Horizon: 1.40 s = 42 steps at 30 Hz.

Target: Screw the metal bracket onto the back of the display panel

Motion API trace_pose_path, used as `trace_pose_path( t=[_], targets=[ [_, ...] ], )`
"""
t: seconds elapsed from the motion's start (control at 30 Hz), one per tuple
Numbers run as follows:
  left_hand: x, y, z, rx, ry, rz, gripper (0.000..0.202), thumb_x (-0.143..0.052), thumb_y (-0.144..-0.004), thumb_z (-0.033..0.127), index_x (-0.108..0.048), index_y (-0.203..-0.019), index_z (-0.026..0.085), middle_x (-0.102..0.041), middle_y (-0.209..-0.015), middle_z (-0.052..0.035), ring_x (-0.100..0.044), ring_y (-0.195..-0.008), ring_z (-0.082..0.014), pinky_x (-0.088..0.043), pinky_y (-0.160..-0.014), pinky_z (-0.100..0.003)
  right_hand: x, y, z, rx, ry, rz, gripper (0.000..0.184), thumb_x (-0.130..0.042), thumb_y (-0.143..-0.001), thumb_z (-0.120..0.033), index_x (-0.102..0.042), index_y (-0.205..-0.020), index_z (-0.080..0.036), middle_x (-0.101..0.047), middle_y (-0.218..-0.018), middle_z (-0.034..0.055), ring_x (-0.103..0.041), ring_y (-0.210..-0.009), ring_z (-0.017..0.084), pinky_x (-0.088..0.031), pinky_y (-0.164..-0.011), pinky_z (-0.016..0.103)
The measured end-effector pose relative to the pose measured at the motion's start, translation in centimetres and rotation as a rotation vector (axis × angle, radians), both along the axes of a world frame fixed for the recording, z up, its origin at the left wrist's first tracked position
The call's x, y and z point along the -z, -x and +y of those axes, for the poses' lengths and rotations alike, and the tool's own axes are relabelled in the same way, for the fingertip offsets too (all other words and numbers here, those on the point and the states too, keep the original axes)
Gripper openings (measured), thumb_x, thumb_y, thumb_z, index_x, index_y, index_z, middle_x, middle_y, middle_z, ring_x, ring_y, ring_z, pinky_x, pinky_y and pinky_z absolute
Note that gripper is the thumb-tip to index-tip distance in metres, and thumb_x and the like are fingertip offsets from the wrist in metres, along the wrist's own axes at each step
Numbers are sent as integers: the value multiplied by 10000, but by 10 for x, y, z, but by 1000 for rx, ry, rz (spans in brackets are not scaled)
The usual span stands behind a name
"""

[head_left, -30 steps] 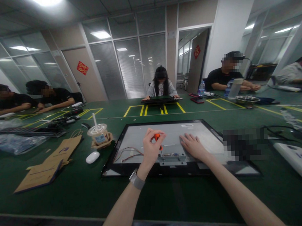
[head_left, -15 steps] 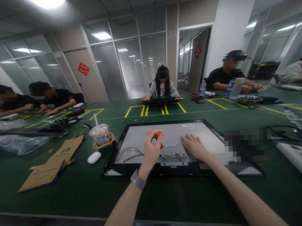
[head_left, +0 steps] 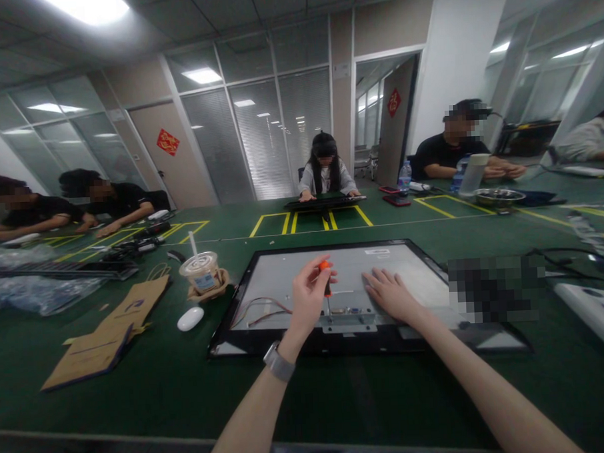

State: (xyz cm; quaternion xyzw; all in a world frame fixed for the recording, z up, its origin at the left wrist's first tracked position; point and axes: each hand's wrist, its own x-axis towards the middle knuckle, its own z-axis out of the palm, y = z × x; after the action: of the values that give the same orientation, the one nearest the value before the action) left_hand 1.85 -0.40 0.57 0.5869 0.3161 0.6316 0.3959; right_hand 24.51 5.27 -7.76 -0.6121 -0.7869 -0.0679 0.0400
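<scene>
Before me a flat display panel point(head_left: 279, 274) lies back side up, grey inside a black frame. My left hand point(head_left: 312, 289) is closed around the orange and black handle of a screwdriver point(head_left: 327, 289), which stands upright. Its shaft points down at a metal bracket point(head_left: 351, 321) with connector ports near the panel's front edge; the tip is too small to make out. My right hand point(head_left: 389, 293) lies flat on the panel's back, right of the bracket, fingers spread. Thin wires point(head_left: 263, 308) run across the panel left of my left hand.
Left of the panel are a lidded drink cup point(head_left: 202, 271) in a carton holder, a white mouse point(head_left: 190, 319) and a brown paper bag point(head_left: 106, 335). A white device point(head_left: 593, 314) and dark cables lie right. Across the table a person point(head_left: 326, 169) handles another panel.
My left hand has shifted slightly right, its fingers now differently placed around the screwdriver handle, which stands more upright. My right hand stays in place on the panel.
</scene>
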Motion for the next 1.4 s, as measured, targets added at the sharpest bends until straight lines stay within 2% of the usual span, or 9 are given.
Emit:
trace_pose_path(
  t=[0.13,0.23,0.4,0.6,0.87,1.03,1.13,1.23,1.4],
  targets=[
    [1,2,3,-109,-57,31,170,-696,-822,282,-704,-969,196,-553,-896,-14,-598,-709,-98,-534,-637,-213,0,0,0,3,4,10,529,-243,-1012,-345,-426,-1491,-211,-413,-1533,162,-358,-1396,356,-303,-1090,559],
    [0,4,3,-164,-61,20,147,-649,-856,308,-700,-922,187,-545,-905,-18,-577,-670,-84,-510,-593,-194,2,0,1,-3,-7,19,524,-254,-1010,-340,-438,-1483,-212,-422,-1527,164,-365,-1392,355,-310,-1086,559],
    [-3,4,1,-47,-20,-79,281,-500,-922,344,-705,-947,154,-624,-1001,-77,-643,-812,-153,-545,-718,-265,4,-1,3,-5,-14,36,521,-265,-1004,-334,-447,-1477,-212,-425,-1523,173,-369,-1389,352,-304,-1084,575],
    [-5,4,0,-73,-4,17,273,-545,-914,370,-699,-1046,188,-608,-904,-47,-602,-708,-126,-505,-633,-236,4,-1,3,-3,-4,46,522,-272,-1007,-351,-444,-1480,-212,-414,-1531,169,-355,-1398,355,-294,-1095,567],
    [2,3,2,-273,-147,121,117,-687,-828,286,-699,-911,204,-535,-937,-37,-560,-856,-150,-492,-762,-243,2,0,2,2,3,37,530,-257,-1007,-349,-431,-1489,-214,-415,-1531,165,-357,-1398,352,-303,-1094,566],
    [6,1,2,-161,-119,41,314,-432,-984,392,-667,-1006,185,-613,-1054,-88,-603,-977,-191,-497,-856,-303,0,1,1,9,7,5,531,-253,-1011,-350,-423,-1494,-208,-414,-1534,158,-356,-1398,358,-308,-1096,554],
    [6,-1,0,-115,-56,43,297,-446,-982,382,-642,-1083,182,-641,-995,-77,-625,-888,-174,-502,-826,-301,0,2,1,10,0,1,527,-256,-1013,-346,-428,-1491,-205,-419,-1530,159,-362,-1393,362,-313,-1092,557],
    [5,-2,-1,-205,-109,102,179,-578,-916,323,-655,-1009,191,-587,-916,-38,-565,-754,-133,-484,-733,-258,2,1,1,7,-11,1,521,-269,-1012,-348,-431,-1488,-211,-420,-1529,160,-364,-1393,357,-313,-1089,560],
    [4,-2,-1,-381,-229,147,82,-628,-876,261,-653,-845,189,-523,-864,-21,-532,-798,-139,-457,-756,-247,5,0,3,1,-25,27,513,-280,-1010,-352,-443,-1479,-224,-428,-1522,165,-373,-1387,351,-305,-1087,568]
  ],
)
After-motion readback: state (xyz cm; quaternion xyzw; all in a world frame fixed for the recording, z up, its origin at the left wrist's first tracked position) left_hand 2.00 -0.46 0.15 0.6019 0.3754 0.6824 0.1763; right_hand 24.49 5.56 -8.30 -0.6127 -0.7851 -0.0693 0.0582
